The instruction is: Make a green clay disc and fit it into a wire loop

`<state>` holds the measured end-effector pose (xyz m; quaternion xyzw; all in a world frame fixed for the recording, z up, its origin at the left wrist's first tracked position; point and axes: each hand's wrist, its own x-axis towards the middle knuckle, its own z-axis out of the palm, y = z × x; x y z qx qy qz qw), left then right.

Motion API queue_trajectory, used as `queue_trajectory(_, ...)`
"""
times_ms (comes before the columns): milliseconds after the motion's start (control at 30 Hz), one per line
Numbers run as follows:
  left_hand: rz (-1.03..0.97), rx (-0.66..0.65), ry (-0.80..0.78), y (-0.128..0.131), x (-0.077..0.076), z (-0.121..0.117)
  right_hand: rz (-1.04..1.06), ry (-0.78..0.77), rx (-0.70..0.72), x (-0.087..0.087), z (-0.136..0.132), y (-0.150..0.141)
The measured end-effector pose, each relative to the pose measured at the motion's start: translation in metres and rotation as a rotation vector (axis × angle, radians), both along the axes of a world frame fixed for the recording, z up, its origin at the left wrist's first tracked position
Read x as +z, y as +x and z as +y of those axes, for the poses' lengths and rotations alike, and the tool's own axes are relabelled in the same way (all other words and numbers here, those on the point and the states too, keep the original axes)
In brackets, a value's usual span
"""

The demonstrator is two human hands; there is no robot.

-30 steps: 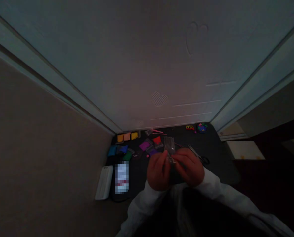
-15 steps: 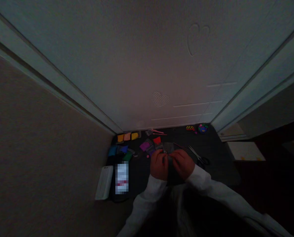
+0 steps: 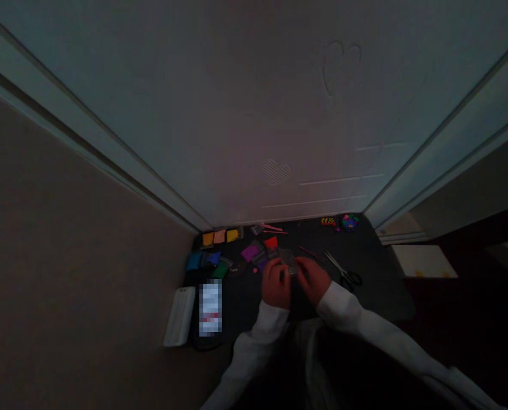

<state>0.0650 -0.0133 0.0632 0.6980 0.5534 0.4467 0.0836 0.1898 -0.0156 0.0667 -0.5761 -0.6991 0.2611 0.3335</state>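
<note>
Two at work: found left hand (image 3: pixel 275 285) and right hand (image 3: pixel 314 280) pinching clear bag (image 3: pixel 287 258) over dark table (image 3: pixel 367 304). Noted wider fingertip gap than half a second earlier, exposing bag; judged handling unfinished.

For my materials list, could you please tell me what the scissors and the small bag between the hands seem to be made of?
Scissors: the blades look like smooth metal, being pale grey; the dark handles may be plastic, though it is too dim to be sure.
Small bag: probably thin, slightly glossy plastic film, as it looks see-through.
</note>
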Motion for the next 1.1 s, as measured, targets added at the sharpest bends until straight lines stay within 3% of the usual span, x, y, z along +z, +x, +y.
queue_trajectory(167, 0.033, 0.024, -0.006, 0.002, 0.000, 0.002, 0.037, 0.048, -0.016, 0.000, -0.001, -0.002)
queue_trajectory(467, 0.186, 0.027, 0.069, 0.000, -0.012, 0.003, 0.079, 0.146, 0.016, 0.006, -0.002, -0.002)
queue_trajectory(733, 0.162, 0.045, -0.062, 0.002, -0.007, 0.008, 0.105, 0.197, -0.005, 0.007, -0.002, -0.003)
queue_trajectory(1100, 0.014, -0.049, -0.155, 0.000, 0.005, 0.004, 0.105, 0.167, -0.023, 0.009, -0.002, -0.001)
